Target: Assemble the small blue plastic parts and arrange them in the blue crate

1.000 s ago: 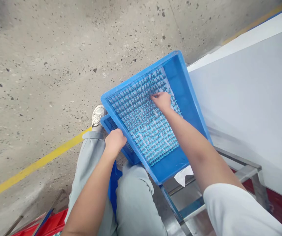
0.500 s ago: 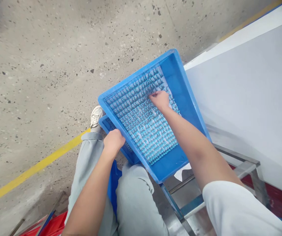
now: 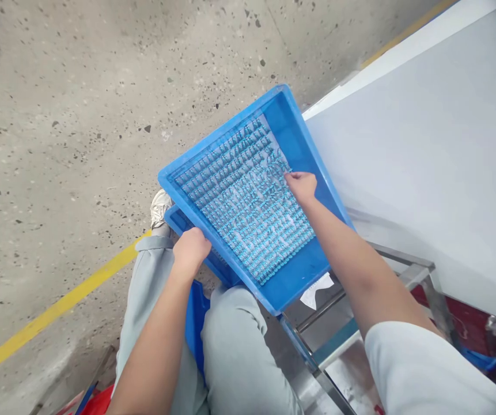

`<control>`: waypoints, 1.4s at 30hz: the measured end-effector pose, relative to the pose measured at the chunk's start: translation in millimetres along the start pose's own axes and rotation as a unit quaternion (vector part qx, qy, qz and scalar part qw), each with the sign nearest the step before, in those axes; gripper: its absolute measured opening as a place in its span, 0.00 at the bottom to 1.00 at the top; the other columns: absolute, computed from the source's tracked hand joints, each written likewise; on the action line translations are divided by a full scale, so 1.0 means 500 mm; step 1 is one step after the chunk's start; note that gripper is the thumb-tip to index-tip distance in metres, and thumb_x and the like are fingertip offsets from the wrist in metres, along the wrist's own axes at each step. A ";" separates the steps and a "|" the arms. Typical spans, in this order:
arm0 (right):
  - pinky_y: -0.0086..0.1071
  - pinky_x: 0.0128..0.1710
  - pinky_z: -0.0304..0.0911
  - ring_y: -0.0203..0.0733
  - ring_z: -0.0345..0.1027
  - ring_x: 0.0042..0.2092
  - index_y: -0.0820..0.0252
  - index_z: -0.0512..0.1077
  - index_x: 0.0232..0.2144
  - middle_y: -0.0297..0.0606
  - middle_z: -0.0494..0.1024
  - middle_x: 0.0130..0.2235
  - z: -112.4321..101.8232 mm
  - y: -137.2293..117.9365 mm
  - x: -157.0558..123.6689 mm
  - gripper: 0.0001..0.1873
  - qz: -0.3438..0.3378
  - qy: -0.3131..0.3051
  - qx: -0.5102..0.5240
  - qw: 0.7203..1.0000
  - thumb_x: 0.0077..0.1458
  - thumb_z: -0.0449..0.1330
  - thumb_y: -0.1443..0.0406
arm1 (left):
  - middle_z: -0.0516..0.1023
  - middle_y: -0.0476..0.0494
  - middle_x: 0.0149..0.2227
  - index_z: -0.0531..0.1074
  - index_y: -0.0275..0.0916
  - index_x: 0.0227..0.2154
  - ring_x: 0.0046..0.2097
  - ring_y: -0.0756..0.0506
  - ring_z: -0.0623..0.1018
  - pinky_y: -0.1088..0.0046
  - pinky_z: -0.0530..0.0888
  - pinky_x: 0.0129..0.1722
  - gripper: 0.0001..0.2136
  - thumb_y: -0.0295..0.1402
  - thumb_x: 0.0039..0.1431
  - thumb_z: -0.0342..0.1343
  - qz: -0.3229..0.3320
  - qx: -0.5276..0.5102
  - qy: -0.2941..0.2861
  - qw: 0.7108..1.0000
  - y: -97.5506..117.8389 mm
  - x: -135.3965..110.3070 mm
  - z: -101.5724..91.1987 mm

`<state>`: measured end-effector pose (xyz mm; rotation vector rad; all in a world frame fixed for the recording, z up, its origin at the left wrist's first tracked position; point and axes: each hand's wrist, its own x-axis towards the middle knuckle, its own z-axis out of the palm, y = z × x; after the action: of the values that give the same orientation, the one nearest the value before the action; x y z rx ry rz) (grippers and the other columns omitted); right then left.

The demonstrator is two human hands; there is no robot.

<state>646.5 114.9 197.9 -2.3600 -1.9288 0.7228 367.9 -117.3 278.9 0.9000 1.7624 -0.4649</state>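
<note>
A shallow blue plastic tray is tilted in front of me, holding a pale sheet covered with rows of small teal-and-grey parts. Toward the sheet's middle the parts lie jumbled, while the far rows are neatly lined up. My left hand is closed round the tray's near left rim. At the right edge of the parts is my right hand, thumb and fingertips pinched together. Whatever those fingertips hold, if anything, is too small to make out.
Beneath the tray's left side sits a second blue tray. A metal frame stands below, with torn white paper by it. A large pale panel rises on the right. A yellow line crosses the speckled floor.
My right hand has moved right and slightly nearer across the tray, from amid the rows to their right edge. My left hand keeps its hold; the whole view has shifted slightly.
</note>
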 end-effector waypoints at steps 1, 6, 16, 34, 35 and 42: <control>0.36 0.41 0.66 0.50 0.75 0.36 0.63 0.81 0.32 0.40 0.80 0.28 0.008 0.000 0.002 0.18 0.001 -0.005 0.002 1.000 0.52 0.61 0.54 | 0.80 0.26 0.49 0.76 0.33 0.44 0.50 0.35 0.81 0.65 0.77 0.46 0.16 0.31 0.60 0.47 0.000 0.002 0.002 1.000 0.001 -0.001 0.000; 0.37 0.43 0.67 0.51 0.76 0.38 0.61 0.82 0.33 0.42 0.81 0.30 0.044 -0.022 0.007 0.18 -0.010 -0.021 -0.011 1.000 0.51 0.63 0.52 | 0.80 0.26 0.49 0.76 0.33 0.44 0.50 0.34 0.81 0.64 0.77 0.46 0.16 0.31 0.59 0.47 0.000 0.004 0.002 1.000 0.004 -0.004 -0.004; 0.38 0.41 0.68 0.51 0.73 0.34 0.58 0.75 0.19 0.42 0.76 0.21 0.065 -0.041 0.017 0.16 0.005 -0.049 -0.038 0.998 0.52 0.61 0.56 | 0.80 0.26 0.50 0.76 0.34 0.44 0.52 0.34 0.80 0.64 0.76 0.47 0.15 0.31 0.60 0.47 -0.002 0.004 0.001 1.000 0.003 -0.002 -0.005; 0.40 0.38 0.68 0.50 0.72 0.31 0.61 0.78 0.21 0.40 0.75 0.20 0.062 -0.043 0.032 0.12 0.050 -0.030 -0.010 0.998 0.47 0.63 0.59 | 0.79 0.26 0.50 0.76 0.34 0.43 0.51 0.33 0.80 0.62 0.77 0.47 0.15 0.30 0.59 0.48 -0.005 -0.001 -0.003 1.000 0.003 -0.003 -0.005; 0.40 0.38 0.68 0.51 0.72 0.32 0.61 0.78 0.21 0.40 0.76 0.21 0.059 -0.044 0.031 0.12 0.045 -0.031 -0.013 0.998 0.48 0.63 0.59 | 0.80 0.27 0.50 0.76 0.34 0.43 0.51 0.34 0.80 0.62 0.77 0.47 0.15 0.30 0.59 0.47 -0.005 0.000 -0.003 1.000 0.004 -0.004 -0.006; 0.41 0.40 0.69 0.54 0.74 0.35 0.58 0.77 0.21 0.43 0.77 0.23 0.046 -0.049 0.017 0.11 0.018 -0.037 -0.034 0.999 0.49 0.62 0.60 | 0.80 0.27 0.50 0.76 0.34 0.43 0.52 0.34 0.80 0.64 0.77 0.47 0.15 0.31 0.59 0.47 -0.003 -0.003 0.004 1.000 0.002 -0.001 -0.004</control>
<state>616.7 122.4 181.5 -2.4484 -1.9742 0.7711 367.4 -115.3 280.3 0.8940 1.7722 -0.4599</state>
